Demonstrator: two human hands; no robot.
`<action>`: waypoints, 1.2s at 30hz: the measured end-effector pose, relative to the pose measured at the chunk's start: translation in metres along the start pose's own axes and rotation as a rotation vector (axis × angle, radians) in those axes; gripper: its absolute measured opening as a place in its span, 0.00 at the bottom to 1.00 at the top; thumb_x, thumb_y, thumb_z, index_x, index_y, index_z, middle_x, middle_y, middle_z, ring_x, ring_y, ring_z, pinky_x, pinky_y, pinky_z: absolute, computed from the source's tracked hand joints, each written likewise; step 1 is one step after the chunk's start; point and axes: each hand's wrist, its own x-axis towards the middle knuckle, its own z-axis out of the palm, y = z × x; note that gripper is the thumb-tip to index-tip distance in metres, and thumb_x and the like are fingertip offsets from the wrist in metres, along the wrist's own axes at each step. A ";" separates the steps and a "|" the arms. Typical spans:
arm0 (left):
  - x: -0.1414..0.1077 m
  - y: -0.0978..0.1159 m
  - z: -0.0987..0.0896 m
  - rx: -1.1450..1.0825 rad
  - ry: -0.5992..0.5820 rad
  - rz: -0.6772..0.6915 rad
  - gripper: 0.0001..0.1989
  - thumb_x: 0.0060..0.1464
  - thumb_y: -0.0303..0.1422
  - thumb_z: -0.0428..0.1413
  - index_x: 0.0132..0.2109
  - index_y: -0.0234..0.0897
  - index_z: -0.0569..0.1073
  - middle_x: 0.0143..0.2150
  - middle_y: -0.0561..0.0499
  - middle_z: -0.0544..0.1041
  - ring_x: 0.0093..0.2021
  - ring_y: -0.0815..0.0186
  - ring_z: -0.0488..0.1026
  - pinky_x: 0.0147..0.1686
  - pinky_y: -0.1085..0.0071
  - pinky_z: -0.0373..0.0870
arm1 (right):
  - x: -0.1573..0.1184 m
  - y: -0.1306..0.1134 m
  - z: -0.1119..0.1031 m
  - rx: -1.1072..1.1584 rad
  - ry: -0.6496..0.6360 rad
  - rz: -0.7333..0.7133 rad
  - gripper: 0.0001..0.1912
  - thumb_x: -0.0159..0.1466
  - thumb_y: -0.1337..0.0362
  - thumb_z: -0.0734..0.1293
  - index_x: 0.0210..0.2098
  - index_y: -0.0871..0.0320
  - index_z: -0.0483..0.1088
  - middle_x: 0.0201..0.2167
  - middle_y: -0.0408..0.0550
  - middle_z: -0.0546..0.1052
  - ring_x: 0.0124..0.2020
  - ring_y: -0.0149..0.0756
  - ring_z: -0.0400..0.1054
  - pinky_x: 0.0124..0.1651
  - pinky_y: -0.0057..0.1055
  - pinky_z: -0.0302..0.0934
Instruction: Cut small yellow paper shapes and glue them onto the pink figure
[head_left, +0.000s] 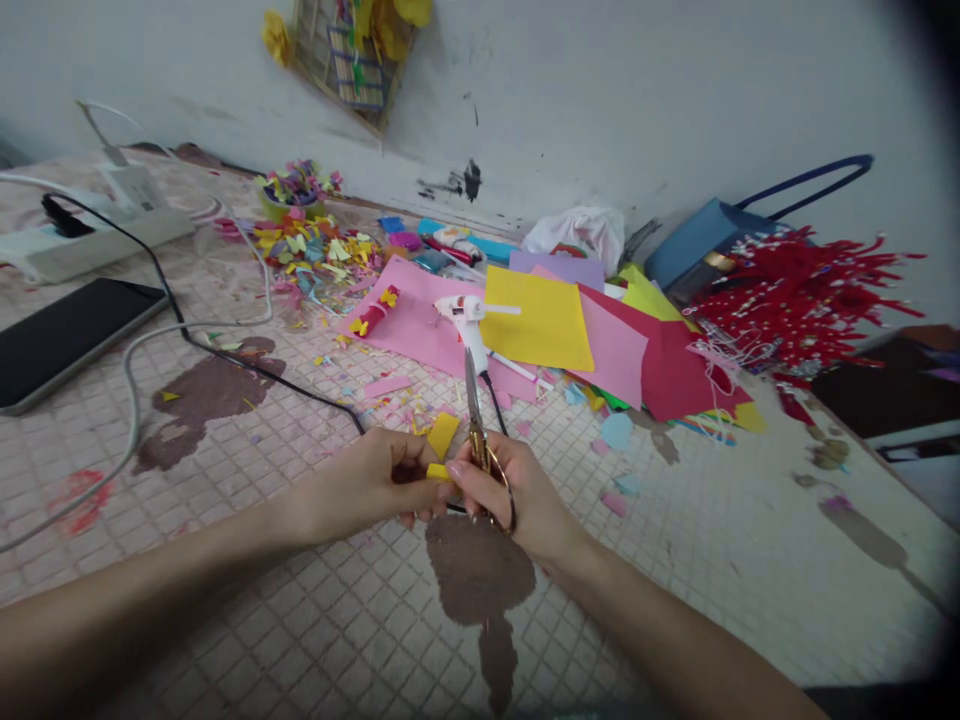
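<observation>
My left hand (375, 485) pinches a small folded piece of yellow paper (438, 471) between thumb and fingers. Meeting it from the right, my right hand (517, 495) touches the same piece with its thumb tip. Gold-handled scissors (475, 425) hang on that hand, blades pointing away from me and looking closed. Just beyond the fingers lies another yellow paper strip (443, 434). A white glue gun (466, 325) rests farther off on pink sheets, near a red paper roll (376, 312) with yellow pieces on it.
Yellow, pink and red sheets (536, 318) spread across the back. Paper scraps (315, 245) are heaped before a filled bowl (289, 200). A phone (71, 335), a power strip (97, 240) and loose cables lie left. Red fuzzy stems (795, 295) stand right, beside a blue bag (701, 240).
</observation>
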 end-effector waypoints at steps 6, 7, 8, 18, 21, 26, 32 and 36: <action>0.000 0.000 0.004 0.008 0.069 0.014 0.10 0.49 0.36 0.56 0.27 0.33 0.70 0.21 0.56 0.69 0.21 0.73 0.66 0.22 0.77 0.62 | -0.001 -0.003 0.003 0.005 -0.005 -0.002 0.08 0.57 0.62 0.64 0.24 0.58 0.63 0.15 0.36 0.64 0.17 0.26 0.58 0.21 0.23 0.52; 0.000 0.000 0.004 -0.002 0.066 0.016 0.09 0.49 0.35 0.56 0.27 0.33 0.70 0.21 0.56 0.69 0.21 0.74 0.66 0.22 0.77 0.62 | -0.001 -0.003 0.003 0.005 -0.011 -0.011 0.09 0.57 0.61 0.64 0.24 0.58 0.63 0.15 0.36 0.64 0.17 0.26 0.58 0.21 0.23 0.52; 0.000 0.000 0.004 -0.014 0.060 0.020 0.09 0.49 0.35 0.57 0.27 0.33 0.70 0.21 0.56 0.69 0.21 0.74 0.66 0.22 0.78 0.62 | -0.001 -0.003 0.003 0.005 -0.018 -0.022 0.09 0.57 0.61 0.64 0.24 0.58 0.63 0.15 0.36 0.64 0.17 0.26 0.58 0.21 0.24 0.53; 0.001 0.000 -0.004 -0.156 0.017 -0.017 0.10 0.54 0.37 0.54 0.32 0.33 0.71 0.29 0.52 0.77 0.26 0.73 0.71 0.28 0.76 0.68 | 0.001 0.002 0.000 0.070 0.023 -0.021 0.10 0.59 0.59 0.64 0.26 0.58 0.62 0.14 0.35 0.63 0.16 0.25 0.55 0.21 0.23 0.50; 0.001 0.000 -0.005 -0.220 0.021 -0.048 0.12 0.57 0.37 0.51 0.32 0.32 0.71 0.29 0.51 0.77 0.26 0.72 0.71 0.29 0.74 0.68 | 0.001 0.003 0.000 0.111 0.021 -0.025 0.10 0.59 0.59 0.64 0.25 0.58 0.62 0.14 0.36 0.64 0.16 0.24 0.54 0.21 0.23 0.49; 0.002 0.000 -0.006 -0.296 0.101 0.070 0.06 0.56 0.33 0.52 0.37 0.34 0.70 0.32 0.52 0.75 0.32 0.71 0.72 0.34 0.73 0.67 | 0.004 0.005 0.000 0.260 0.032 -0.011 0.12 0.59 0.59 0.64 0.23 0.57 0.60 0.12 0.35 0.62 0.14 0.24 0.53 0.21 0.24 0.49; 0.000 0.005 -0.004 -0.272 0.010 0.196 0.05 0.53 0.28 0.55 0.39 0.34 0.68 0.36 0.50 0.76 0.39 0.64 0.73 0.42 0.65 0.66 | 0.005 0.011 0.001 0.358 -0.126 0.002 0.16 0.60 0.58 0.63 0.19 0.58 0.61 0.11 0.37 0.63 0.15 0.24 0.54 0.21 0.24 0.48; 0.001 0.003 -0.006 -0.253 0.078 0.176 0.04 0.52 0.30 0.55 0.35 0.33 0.69 0.33 0.51 0.74 0.35 0.66 0.72 0.39 0.68 0.67 | 0.003 0.009 -0.001 0.297 -0.069 -0.003 0.15 0.61 0.56 0.64 0.23 0.59 0.62 0.13 0.37 0.65 0.15 0.24 0.56 0.20 0.23 0.48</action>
